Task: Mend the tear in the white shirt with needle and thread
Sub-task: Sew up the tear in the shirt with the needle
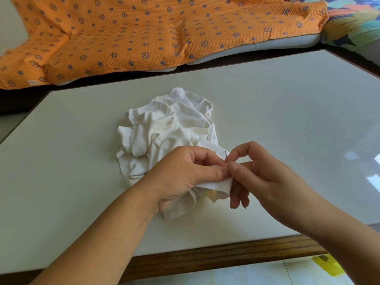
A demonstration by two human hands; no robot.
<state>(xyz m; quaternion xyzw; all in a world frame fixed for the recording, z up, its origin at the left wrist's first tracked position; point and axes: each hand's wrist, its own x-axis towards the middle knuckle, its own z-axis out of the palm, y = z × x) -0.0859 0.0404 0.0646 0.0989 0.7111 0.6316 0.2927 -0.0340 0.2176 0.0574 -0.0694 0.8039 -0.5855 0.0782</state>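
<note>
A crumpled white shirt (170, 128) lies in the middle of the pale table (277, 112). My left hand (185, 173) grips a fold of its near edge, thumb and forefinger pressing the cloth. My right hand (261, 171) pinches a thin dark needle (226, 155) between thumb and forefinger, right at the fold beside my left fingertips. The needle's tip pokes up above the cloth. No thread can be made out.
An orange blanket (144, 33) with blue stars covers a sofa behind the table. A colourful cushion (355, 23) sits at the far right. The table's wooden front rim (226, 256) runs below my arms. A yellow object (329, 266) lies on the floor at lower right.
</note>
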